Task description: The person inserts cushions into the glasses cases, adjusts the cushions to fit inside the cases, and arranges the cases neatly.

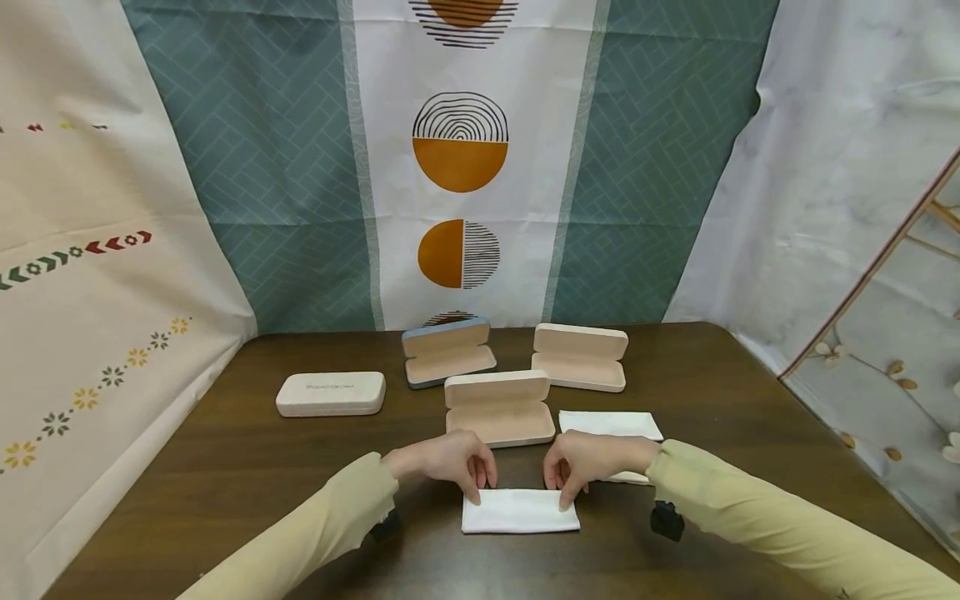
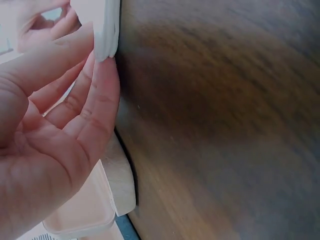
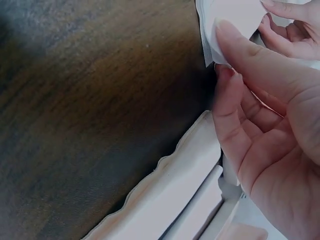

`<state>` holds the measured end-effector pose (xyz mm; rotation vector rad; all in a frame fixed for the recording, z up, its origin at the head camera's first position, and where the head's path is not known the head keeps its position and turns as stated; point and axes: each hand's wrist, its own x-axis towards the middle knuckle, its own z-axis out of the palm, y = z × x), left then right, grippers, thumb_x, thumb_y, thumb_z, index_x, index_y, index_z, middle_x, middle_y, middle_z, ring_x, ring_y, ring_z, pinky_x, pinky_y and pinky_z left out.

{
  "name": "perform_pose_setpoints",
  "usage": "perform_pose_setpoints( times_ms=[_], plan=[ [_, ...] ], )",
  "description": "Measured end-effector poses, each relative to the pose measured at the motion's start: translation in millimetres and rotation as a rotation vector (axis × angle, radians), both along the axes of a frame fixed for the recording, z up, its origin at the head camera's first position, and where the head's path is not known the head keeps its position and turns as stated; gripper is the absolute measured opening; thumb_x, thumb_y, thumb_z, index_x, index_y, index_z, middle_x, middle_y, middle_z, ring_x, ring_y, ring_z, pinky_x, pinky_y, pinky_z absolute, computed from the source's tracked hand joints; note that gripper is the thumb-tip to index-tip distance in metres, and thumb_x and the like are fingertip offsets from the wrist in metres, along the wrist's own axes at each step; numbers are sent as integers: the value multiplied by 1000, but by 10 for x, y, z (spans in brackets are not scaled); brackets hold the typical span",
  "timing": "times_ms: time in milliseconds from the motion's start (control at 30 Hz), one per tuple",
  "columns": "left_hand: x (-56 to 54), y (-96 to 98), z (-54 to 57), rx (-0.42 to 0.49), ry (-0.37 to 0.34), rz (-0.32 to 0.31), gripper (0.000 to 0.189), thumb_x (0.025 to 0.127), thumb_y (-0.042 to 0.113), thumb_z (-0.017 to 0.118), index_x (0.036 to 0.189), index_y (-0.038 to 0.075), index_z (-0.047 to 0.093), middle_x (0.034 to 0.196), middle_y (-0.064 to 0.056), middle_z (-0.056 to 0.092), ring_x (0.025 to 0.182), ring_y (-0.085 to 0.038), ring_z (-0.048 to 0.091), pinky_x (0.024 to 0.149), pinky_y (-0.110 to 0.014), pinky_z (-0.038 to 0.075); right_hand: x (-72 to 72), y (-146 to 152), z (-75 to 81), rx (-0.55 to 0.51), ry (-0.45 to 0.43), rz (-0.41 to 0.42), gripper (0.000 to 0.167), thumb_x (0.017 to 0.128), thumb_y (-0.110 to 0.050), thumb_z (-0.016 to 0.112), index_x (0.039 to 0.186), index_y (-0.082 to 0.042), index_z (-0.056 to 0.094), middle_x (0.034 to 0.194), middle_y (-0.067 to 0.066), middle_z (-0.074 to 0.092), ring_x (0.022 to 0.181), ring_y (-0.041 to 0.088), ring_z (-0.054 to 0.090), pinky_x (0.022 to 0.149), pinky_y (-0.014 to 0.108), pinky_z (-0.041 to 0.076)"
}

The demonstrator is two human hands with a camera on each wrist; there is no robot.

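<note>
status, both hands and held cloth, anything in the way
Left hand, right hand pinching folded white rectangular cloth at far corners. Open beige oblong case beyond. Nothing visibly blocking.

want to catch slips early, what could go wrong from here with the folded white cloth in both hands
Layers of the folded white rectangular cloth might slide out of line: the left hand and right hand pinch only its far corners, where the right wrist view shows edges parting.

The pale yellow right sleeve could drag the second white cloth, partly hidden behind the right hand.

The open beige-lined white case just beyond the hands might get bumped.
</note>
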<state>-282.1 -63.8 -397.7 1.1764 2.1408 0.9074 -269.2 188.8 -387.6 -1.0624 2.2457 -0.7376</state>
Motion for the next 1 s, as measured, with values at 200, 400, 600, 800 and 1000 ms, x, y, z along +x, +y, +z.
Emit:
perform_pose_setpoints(
  times_ms=[200,400,600,800,1000],
  plan=[
    [49,-9,9,-77,38,60,14,69,-1,77,70,5,65,59,4,56,52,-5,48,49,-19,41,14,-6,2,9,72,32,17,67,-7,79,69,-9,62,60,-11,52,54,0,44,51,17,39],
    [55,-44,32,-77,26,52,16,71,-2,74,71,4,60,63,5,54,56,-5,48,52,-19,41,9,1,3,-27,67,78,20,68,-1,77,71,-8,58,62,-12,51,56,0,46,52,18,42],
    [38,-82,39,-20,-112,23,13,77,-7,66,78,0,55,67,3,52,60,-8,49,52,-21,44,-17,29,47,-54,63,37,20,69,3,74,74,-7,57,64,-10,52,59,2,48,54,21,43],
    [43,-91,42,10,-176,-12,14,77,-10,63,78,-2,52,72,1,51,59,-8,50,50,-20,42,-44,46,60,-62,23,9,20,70,1,73,77,-9,58,67,-7,54,62,5,50,56,22,44],
    [38,-73,74,12,-155,6,15,75,-11,64,80,-2,53,70,2,51,57,-7,46,48,-20,37,-68,67,83,-59,21,8,19,72,-1,74,81,-11,61,71,-6,57,64,5,51,58,23,45]
  ],
)
